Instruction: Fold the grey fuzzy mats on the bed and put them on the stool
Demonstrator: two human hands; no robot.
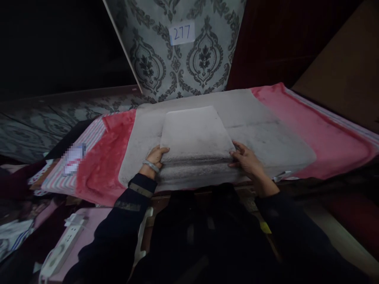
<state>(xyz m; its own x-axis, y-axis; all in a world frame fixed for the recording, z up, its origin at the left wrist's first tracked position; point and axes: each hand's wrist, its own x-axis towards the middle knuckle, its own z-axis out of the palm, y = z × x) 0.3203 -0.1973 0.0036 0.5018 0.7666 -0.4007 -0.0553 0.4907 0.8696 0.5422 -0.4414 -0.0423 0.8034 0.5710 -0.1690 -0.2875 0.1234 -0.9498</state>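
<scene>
A folded grey fleece cloth point(194, 132) lies on a larger grey cloth point(260, 130) spread over a pink blanket point(103, 157). My left hand point(156, 156), with a silver bracelet on the wrist, grips the folded cloth's near left corner, thumb on top and fingers tucked under. My right hand point(247, 159) holds the near right corner, fingers curled against the folded edge. Both sleeves are dark.
A patterned grey panel point(177, 63) with a paper label "277" point(182, 32) leans behind the bed. A striped sheet point(89, 138) shows under the pink blanket at left. A white power strip point(63, 246) lies at lower left. A brown wooden surface point(346, 71) stands at right.
</scene>
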